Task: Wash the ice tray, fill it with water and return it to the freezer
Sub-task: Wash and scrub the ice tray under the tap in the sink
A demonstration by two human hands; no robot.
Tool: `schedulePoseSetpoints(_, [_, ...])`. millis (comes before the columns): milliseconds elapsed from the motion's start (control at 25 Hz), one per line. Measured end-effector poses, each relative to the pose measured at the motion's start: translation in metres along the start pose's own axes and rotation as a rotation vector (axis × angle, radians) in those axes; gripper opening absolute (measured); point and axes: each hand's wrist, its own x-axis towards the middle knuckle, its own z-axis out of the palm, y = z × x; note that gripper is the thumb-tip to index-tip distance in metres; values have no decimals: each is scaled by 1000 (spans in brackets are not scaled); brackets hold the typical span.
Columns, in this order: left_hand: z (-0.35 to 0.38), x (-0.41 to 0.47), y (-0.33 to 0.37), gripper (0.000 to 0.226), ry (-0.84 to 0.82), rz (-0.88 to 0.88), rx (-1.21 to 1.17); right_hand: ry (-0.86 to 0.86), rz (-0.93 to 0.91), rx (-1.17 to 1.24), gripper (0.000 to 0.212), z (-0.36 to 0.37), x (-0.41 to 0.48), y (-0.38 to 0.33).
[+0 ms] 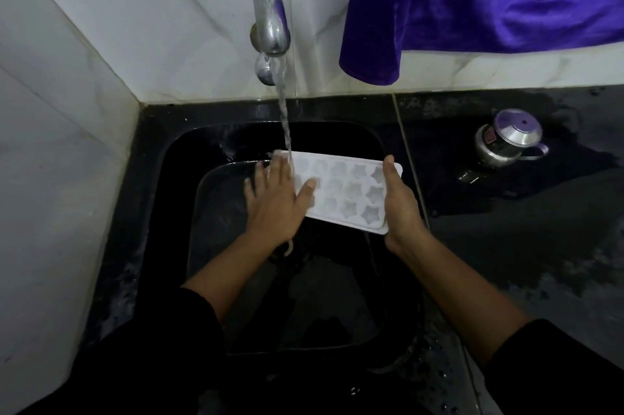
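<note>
The right hand (pixel 398 202) grips the ice tray (pixel 347 191) by its end, steadying it over the sink (pixel 175 151), so the left hand (pixel 277 198), fingers straight and spread, can rub it under the tap (pixel 270 19).

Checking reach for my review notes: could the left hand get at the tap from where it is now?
Probably yes. The left hand lies flat on the ice tray, gripping nothing, and only the water stream stands between it and the tap.

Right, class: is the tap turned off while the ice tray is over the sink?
No, water runs from the tap onto the ice tray beside the left hand.
</note>
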Motion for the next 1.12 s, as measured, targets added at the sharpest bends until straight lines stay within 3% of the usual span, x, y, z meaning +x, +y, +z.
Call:
schedulePoseSetpoints(80, [2,-8,-6,85,-22,-69,15,29,-16,-34,58,1,0,2])
schedulePoseSetpoints(240, [18,-68,10,84,-49,301,53,99,5,34,59,5,4,2])
schedulePoseSetpoints(320, [15,-66,-7,80,14,352,79,87,2,41,60,8,3,3])
schedulePoseSetpoints(440, [9,-66,-16,79,112,306,172,61,-31,35,57,16,-3,5])
schedulePoseSetpoints(680, [3,-63,-29,79,178,291,73,76,-31,45,53,25,-7,4])
schedulePoseSetpoints(880, [9,-67,-26,91,111,280,79,80,-36,61,56,23,-10,8])
schedulePoseSetpoints(1040, [0,-47,-30,99,108,58,-32,69,-51,57,57,22,-11,9])
schedulePoseSetpoints(1120, [4,-54,-13,104,83,111,-22,89,-45,58,55,23,-12,9])
